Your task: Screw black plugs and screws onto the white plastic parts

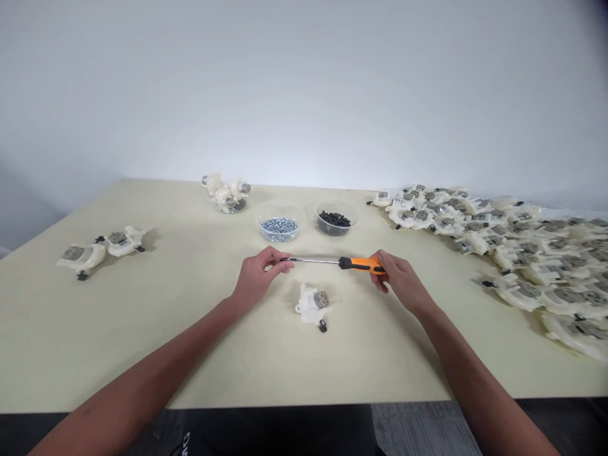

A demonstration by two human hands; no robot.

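Observation:
An orange and black screwdriver (363,263) lies level across the view, above the table, its metal shaft pointing left. My right hand (398,278) is closed around the end of its handle. At the other end, my left hand (259,273) pinches the dark tip between thumb and fingers. Whether a small screw is also in that pinch is too small to tell. Just below the shaft, a white plastic housing (311,307) with a grey cylindrical motor and a black piece rests on the table, apart from both hands.
Behind the hands stand a clear bowl of silvery screws (279,228) and a clear bowl of small black parts (334,221). Two similar housings (83,256) lie at left, a small heap (225,193) at back left. Many more housings (503,237) cover the right side.

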